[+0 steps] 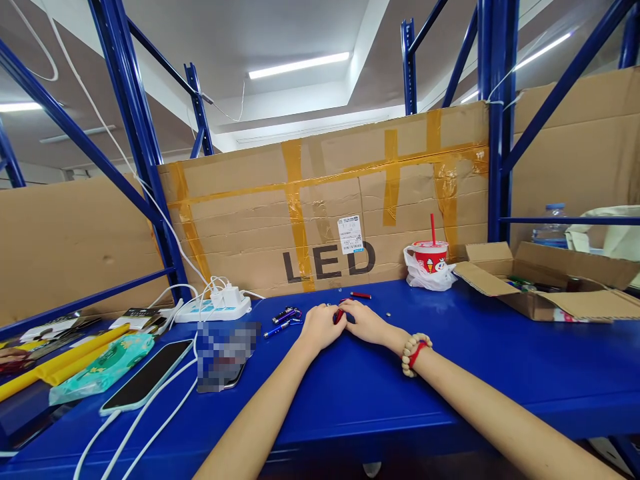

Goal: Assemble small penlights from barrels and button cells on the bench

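My left hand [319, 328] and my right hand [367, 321] meet over the middle of the blue tabletop, fingers closed round a small red tube [339, 315], like a mini flashlight. The fingers hide most of it. A beaded bracelet [415, 355] with a red band circles my right wrist. Just left of my left hand lie a blue mini flashlight [278, 329] and a dark one [286, 315] beside it. Behind my hands rests another slim red tube [361, 295]. A tiny silvery piece [388, 314] sits to the right of it.
Phone [150, 377], white cables and power strip [215, 308] occupy the left, near a green packet [103, 367] and yellow strips [75, 357]. Another person's hand [13, 358] shows at the left edge. A red cup [431, 257] and open cardboard box [540, 297] stand right.
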### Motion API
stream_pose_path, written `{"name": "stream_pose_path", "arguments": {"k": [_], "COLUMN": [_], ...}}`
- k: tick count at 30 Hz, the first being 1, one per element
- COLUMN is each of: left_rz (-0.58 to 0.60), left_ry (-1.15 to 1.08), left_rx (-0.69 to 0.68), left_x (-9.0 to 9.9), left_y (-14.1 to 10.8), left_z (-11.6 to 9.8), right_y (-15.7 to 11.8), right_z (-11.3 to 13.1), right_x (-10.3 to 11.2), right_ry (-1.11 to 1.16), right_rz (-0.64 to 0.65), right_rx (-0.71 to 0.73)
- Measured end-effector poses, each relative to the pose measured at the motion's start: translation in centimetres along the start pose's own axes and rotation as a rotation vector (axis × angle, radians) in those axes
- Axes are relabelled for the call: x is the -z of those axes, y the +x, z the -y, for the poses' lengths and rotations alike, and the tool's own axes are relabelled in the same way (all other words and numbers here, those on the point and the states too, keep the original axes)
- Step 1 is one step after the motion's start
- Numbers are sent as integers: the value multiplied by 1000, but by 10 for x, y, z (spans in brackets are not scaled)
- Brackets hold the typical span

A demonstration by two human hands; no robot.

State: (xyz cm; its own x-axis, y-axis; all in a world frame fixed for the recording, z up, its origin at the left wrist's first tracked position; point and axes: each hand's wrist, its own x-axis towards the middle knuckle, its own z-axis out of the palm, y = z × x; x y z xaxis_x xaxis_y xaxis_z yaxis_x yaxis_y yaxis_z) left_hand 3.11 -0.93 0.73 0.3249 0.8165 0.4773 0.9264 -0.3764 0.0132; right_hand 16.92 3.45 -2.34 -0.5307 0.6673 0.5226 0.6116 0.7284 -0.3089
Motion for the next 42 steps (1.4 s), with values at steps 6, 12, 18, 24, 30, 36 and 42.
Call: {"name": "stream_pose_path", "arguments": {"k": [6,12,18,24,30,36,42], "left_rz": [-3,-2,18,38,37,39,46], "left_ry": [14,31,44,45,23,3,-10], "left_rx": [-11,4,48,100,142,134,144], "left_x": [-2,0,1,3,3,6,8], "left_y": [1,1,1,2,2,1,1], "left_z": [1,1,0,1,2,0,-2], "right_y": [1,1,1,0,-1,-1,-1], "right_z": [-5,-5,-6,-7,-5,-2,-3], "right_x": [-4,-3,-5,-6,-4,-2,-3], "right_ry": [2,-14,-12,-15,-42,-43,-22], "right_rz": [9,6,-6,0,32,38,31], "right_rx": [16,17,-5,-18,-11,-5,5]}}
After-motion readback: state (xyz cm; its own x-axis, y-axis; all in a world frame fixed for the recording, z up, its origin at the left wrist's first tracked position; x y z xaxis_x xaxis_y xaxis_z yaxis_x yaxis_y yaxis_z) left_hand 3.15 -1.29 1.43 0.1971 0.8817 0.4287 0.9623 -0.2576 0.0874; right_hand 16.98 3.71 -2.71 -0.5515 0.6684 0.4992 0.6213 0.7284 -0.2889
